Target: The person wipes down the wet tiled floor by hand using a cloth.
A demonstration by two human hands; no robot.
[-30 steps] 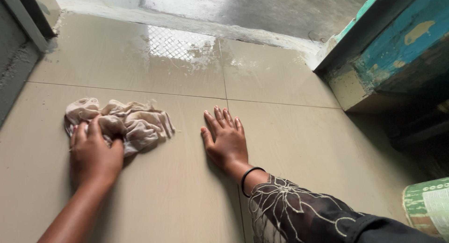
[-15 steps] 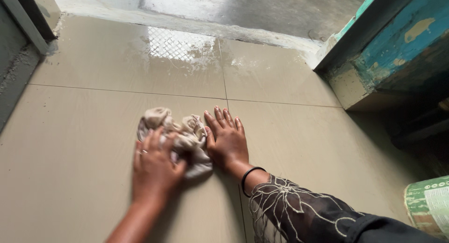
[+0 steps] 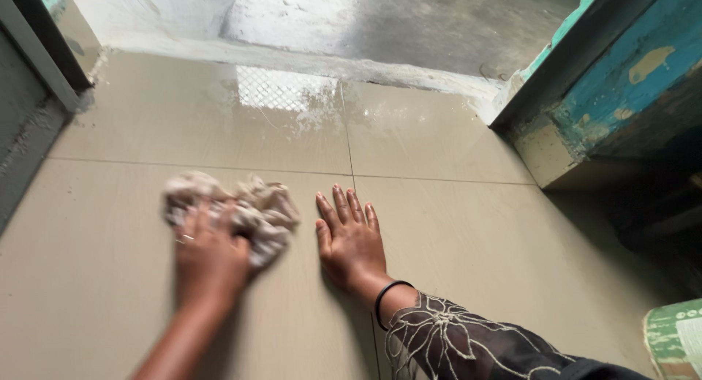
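Note:
A crumpled beige rag (image 3: 245, 204) lies on the glossy beige tiled floor (image 3: 439, 226). My left hand (image 3: 208, 256) presses down on its near side and is blurred by motion. My right hand (image 3: 351, 237) rests flat on the tile just right of the rag, fingers spread and pointing away from me. It holds nothing. A black band circles that wrist, and a dark sleeve with a pale flower pattern covers the forearm.
A teal and blue painted door frame (image 3: 599, 80) stands at the right. Wet grey concrete (image 3: 365, 21) lies beyond the tiles. A dark frame edge (image 3: 44, 51) runs along the left. A green and white container (image 3: 676, 336) sits at the bottom right corner.
My left hand swept the rag from the far left toward my right hand, then back a little to the left. My right hand stayed planted on the tile.

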